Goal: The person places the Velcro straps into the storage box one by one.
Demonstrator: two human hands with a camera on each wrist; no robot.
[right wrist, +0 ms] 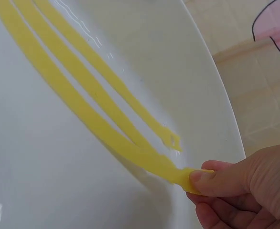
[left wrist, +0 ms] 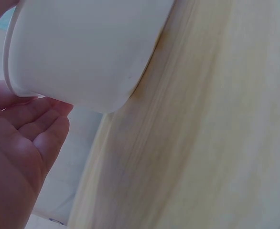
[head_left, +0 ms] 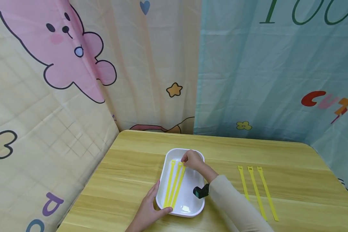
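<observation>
A white tray (head_left: pixel 191 199) with a raised rim stands on the table. Inside it, side by side, lie yellow hook-and-loop cable ties (head_left: pixel 169 183), three in all, each with a slotted head at the far end. My right hand (head_left: pixel 192 160) reaches in over the far side and pinches the head of the rightmost cable tie (right wrist: pixel 145 163) between thumb and fingers; that end is lifted slightly off the tray floor. My left hand (head_left: pixel 149 206) grips the tray's near left corner, thumb at the near rim. In the left wrist view, its fingers (left wrist: pixel 49 114) touch the tray's outside below the rim.
Three more yellow cable ties (head_left: pixel 256 190) lie in a row on the wooden table (head_left: pixel 127 164) to the right, partly behind the right sleeve (head_left: pixel 235 203). A black wrist camera (head_left: pixel 201 191) sits over the tray's right rim. Printed curtains (head_left: pixel 150 64) enclose the table.
</observation>
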